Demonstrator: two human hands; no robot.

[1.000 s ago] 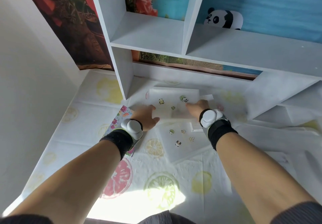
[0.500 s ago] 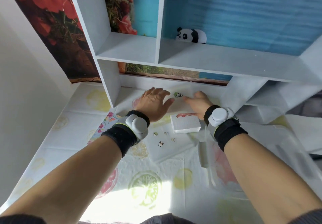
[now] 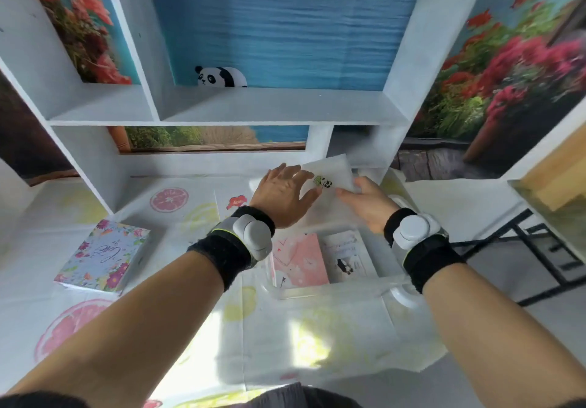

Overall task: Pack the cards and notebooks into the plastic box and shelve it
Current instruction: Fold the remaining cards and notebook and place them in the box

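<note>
Both my hands on the translucent lid above the open plastic box

One clear plastic box (image 3: 333,290) sits on the fruit-print tablecloth (image 3: 95,318) with two cards in it side by side: one pink card (image 3: 299,260) and one white card (image 3: 347,255); one floral notebook (image 3: 103,257) lies well apart to the left, and one panda toy (image 3: 220,76) stands on the white shelf (image 3: 269,106). My left hand (image 3: 282,195) lies spread flat on the one frosted lid (image 3: 333,174) with a panda sticker; my right hand (image 3: 367,203) pinches its near edge, fingers closed on it, both forearms reaching forward, the lid tilted up over the box's far side
</note>
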